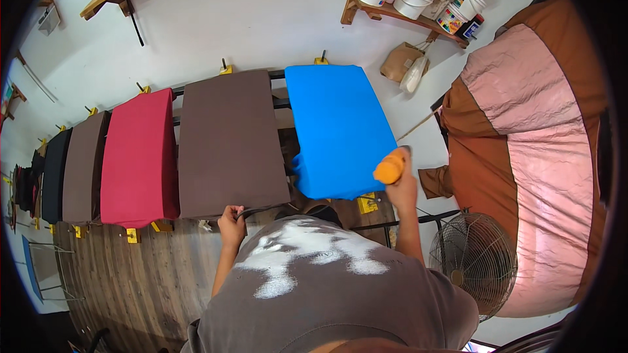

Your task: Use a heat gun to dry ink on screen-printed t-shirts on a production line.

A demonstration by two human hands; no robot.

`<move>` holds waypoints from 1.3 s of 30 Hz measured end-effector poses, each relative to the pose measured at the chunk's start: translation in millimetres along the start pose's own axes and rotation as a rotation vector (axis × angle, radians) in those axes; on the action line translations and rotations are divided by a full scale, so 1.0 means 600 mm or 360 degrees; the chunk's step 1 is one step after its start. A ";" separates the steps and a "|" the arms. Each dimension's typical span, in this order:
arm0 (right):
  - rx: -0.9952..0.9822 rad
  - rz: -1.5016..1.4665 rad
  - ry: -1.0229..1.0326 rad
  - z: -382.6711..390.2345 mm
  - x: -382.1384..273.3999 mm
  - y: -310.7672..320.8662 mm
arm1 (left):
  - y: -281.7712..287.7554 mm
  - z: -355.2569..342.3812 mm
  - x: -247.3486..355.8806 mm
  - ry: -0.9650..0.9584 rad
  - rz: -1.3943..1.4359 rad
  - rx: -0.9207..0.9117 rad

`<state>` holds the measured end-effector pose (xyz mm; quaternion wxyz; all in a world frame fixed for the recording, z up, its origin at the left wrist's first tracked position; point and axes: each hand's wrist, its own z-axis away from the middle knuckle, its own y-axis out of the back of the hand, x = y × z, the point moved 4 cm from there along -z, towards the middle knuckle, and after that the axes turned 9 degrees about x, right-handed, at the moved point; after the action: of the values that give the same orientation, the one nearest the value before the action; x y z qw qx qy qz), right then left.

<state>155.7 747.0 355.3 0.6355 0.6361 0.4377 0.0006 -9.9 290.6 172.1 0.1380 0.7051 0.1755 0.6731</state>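
Note:
My left hand (231,225) is at the lower edge of a brown fabric-covered board (227,144), its fingers closed on a thin dark strip (261,210) that I cannot clearly make out, possibly cloth edging. My right hand (401,191) grips an orange cylindrical object (389,168) over the lower right corner of a bright blue fabric-covered board (337,124). The blue fabric bunches slightly along its lower left side. The far end of the orange object is partly hidden.
Red (134,157), brown and black covered boards continue leftward on yellow-blocked supports. A wire fan (471,261) stands at lower right beside draped brown-and-pink fabric (543,189). Wooden shelves (353,0) with white buckets hang on the back wall. Wood flooring shows below.

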 end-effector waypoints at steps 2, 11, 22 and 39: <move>-0.0150 -0.0248 0.0135 0.036 -0.034 -0.043 | -0.004 -0.002 -0.015 0.0058 0.0024 -0.0018; -0.0378 -0.0358 0.0153 0.046 -0.053 -0.089 | -0.005 -0.003 -0.010 0.0032 -0.0055 0.0045; -0.0442 -0.0111 0.0419 0.008 -0.031 -0.039 | -0.003 -0.007 -0.021 0.0045 -0.0158 0.0061; 0.0401 -0.1254 -0.0453 -0.086 0.072 -0.017 | -0.019 -0.014 -0.008 0.0180 -0.0532 0.0051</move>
<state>147.7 810.9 333.2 0.5588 0.4868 0.5515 -0.3829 -18.9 298.4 163.2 0.2268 0.6290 0.3084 0.6766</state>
